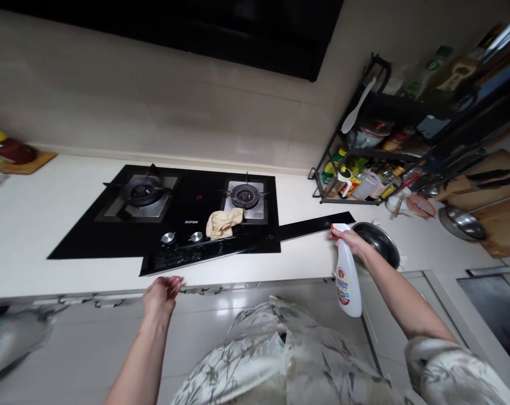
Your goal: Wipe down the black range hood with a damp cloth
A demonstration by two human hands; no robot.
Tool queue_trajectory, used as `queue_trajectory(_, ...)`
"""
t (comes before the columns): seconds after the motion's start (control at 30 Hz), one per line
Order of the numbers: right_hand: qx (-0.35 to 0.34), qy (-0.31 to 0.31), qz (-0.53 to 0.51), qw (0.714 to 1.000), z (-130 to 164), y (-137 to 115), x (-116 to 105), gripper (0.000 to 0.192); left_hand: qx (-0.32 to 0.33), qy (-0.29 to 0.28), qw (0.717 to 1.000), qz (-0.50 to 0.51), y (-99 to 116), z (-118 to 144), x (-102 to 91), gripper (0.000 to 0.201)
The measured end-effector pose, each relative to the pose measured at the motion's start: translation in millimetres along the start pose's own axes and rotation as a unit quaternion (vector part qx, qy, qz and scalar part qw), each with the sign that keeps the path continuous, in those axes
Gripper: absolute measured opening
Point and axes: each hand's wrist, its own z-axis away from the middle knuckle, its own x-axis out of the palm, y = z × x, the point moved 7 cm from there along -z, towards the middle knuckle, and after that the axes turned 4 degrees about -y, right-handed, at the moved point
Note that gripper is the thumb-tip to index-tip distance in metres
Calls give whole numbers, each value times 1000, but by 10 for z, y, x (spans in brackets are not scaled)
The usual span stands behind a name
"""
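Head view shows the left hand (161, 292) hovering empty at the white counter's (35, 225) front edge, fingers loosely spread, just below a long black glass panel (246, 243) lying slantwise across the front of the gas hob (174, 208). A beige cloth (223, 223) sits crumpled beside the right burner (245, 196). Further right, the right hand (351, 241) grips a white spray bottle (348, 278) by its neck, near the panel's far end and a dark pan (379, 241). Judging by this, cleaning is at the spraying stage; aiming the nozzle comes next.
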Motion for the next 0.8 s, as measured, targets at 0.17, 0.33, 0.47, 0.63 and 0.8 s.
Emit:
queue_trajectory(0.17,-38,-101,82,991,138,-107,798,24,19,53,998,32,105,-107,-228,19)
queue_trajectory(0.33,-56,-213,138,966,280,-168,1563,33,25,54,997,58,100,-102,-325,13)
queue_trajectory(0.47,-53,-302,185,934,419,-235,2158,43,24,58,996,70,46,-79,-446,12)
queue_trajectory(0.63,-79,-386,227,890,712,-382,3108,41,39,60,994,80,90,-137,-532,8)
queue_trajectory(0.8,-105,-424,275,856,971,-475,3972,38,80,38,993,83,303,-279,-486,6)
